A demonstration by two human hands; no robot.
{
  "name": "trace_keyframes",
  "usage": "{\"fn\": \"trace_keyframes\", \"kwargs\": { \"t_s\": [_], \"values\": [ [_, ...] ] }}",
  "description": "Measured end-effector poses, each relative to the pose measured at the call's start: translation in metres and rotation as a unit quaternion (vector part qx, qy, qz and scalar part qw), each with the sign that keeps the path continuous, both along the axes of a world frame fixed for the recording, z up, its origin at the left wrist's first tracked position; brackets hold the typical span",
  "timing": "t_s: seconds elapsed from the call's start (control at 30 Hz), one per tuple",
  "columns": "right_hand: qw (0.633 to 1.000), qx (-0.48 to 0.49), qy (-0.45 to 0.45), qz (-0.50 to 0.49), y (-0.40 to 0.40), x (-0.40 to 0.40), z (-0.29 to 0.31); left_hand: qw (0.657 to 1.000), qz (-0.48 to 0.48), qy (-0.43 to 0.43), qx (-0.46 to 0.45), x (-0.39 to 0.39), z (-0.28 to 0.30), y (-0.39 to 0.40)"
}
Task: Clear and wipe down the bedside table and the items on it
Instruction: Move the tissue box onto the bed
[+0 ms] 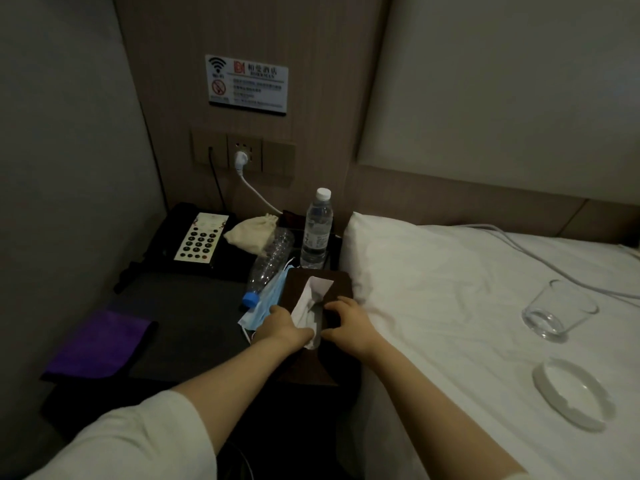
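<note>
A dark bedside table (194, 327) stands between the wall and the bed. On its right side lies a brown tissue box (332, 289) with a white tissue (308, 306) sticking out. My left hand (282, 325) grips the box's left side over a blue face mask (263, 303). My right hand (348, 318) holds the box's right side. Behind the box are an empty plastic bottle (270, 261) lying down, an upright water bottle (316, 230), a beige cloth pouch (251, 230) and a black telephone (201, 240). A purple cloth (98, 341) lies at the table's front left.
The white bed (467, 306) to the right carries a drinking glass (557, 308) and a white ashtray (573, 396). A white cable (256, 192) runs from the wall socket down behind the table. A grey wall closes the left side.
</note>
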State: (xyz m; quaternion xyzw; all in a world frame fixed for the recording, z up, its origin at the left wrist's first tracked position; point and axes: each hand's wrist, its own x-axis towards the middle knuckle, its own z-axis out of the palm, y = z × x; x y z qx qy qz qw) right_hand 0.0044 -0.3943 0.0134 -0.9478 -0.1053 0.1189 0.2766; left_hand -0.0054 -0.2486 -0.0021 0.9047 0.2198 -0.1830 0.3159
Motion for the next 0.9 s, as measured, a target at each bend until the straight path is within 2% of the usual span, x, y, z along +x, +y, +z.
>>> {"fn": "trace_keyframes", "kwargs": {
  "t_s": [0.23, 0.5, 0.77, 0.9],
  "values": [
    [0.998, 0.047, -0.035, -0.012, 0.005, -0.004, 0.016, 0.998, 0.027, -0.011, -0.047, -0.001, 0.026, 0.003],
    [0.987, 0.057, -0.134, -0.070, -0.029, -0.003, 0.079, 0.985, 0.018, -0.164, -0.043, -0.002, 0.083, -0.040],
    [0.994, 0.014, -0.079, -0.081, -0.130, 0.008, 0.129, 0.979, 0.027, -0.143, -0.139, 0.004, 0.104, -0.151],
    [0.994, 0.013, -0.051, -0.098, -0.176, 0.018, 0.124, 0.981, 0.029, -0.136, -0.134, 0.007, 0.100, -0.197]
  ]
}}
